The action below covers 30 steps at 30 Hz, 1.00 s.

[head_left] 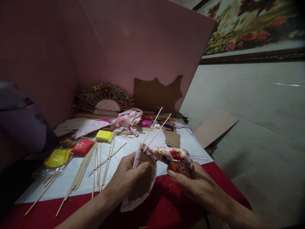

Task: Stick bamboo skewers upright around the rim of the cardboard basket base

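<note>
My left hand [133,175] grips a rounded piece of cardboard [145,181] with pale pink cloth folded over its edge. Its brown inner side faces up, and two thin wooden sticks [156,130] stick out from its far rim. In my right hand [197,184] is a hot glue gun [172,157] with a flowered pattern, a red light and a clear glue stick in its back end. The nozzle is at the rim close to the base of the sticks; whether it touches cannot be made out.
Loose wooden sticks [82,168] lie left on white paper [121,156]. Behind them are yellow [105,135] and red packets [82,146] and crumpled pink cloth [130,121]. A decorated half-round cardboard piece [107,101] and a jagged cardboard sheet [156,95] lean at the back.
</note>
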{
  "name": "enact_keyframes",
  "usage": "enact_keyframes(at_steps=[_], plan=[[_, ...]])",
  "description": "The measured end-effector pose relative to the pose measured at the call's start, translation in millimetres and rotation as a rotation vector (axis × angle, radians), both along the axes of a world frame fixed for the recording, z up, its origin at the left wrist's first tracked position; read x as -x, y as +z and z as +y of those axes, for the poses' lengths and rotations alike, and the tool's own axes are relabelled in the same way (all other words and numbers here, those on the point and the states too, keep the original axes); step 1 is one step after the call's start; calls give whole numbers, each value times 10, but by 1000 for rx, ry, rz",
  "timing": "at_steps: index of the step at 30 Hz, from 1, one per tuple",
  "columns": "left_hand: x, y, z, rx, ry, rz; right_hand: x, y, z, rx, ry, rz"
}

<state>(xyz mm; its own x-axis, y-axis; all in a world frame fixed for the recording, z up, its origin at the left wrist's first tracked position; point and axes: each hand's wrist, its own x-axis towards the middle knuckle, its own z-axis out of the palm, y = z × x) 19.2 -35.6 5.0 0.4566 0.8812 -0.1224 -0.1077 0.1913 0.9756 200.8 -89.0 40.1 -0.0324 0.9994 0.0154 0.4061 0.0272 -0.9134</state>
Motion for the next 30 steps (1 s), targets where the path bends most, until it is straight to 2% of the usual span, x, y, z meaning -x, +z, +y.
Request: enact_keyframes(at_steps=[5, 12, 18, 21, 27, 30], plan=[[13, -77, 28, 33, -9, -64, -7, -19, 26, -3, 17, 12], [21, -92, 30, 88, -15, -96, -5, 83, -3, -10, -6, 16], [33, -74, 32, 107, -16, -147, -38, -68, 1, 29, 30, 46], [21, -68, 18, 120, -4, -149, -49, -89, 2, 60, 20, 20], [14, -78, 27, 138, 4, -181, 5, 7, 16, -21, 169, 50], [24, -86, 47, 146, 21, -190, 6, 10, 10, -21, 189, 79]])
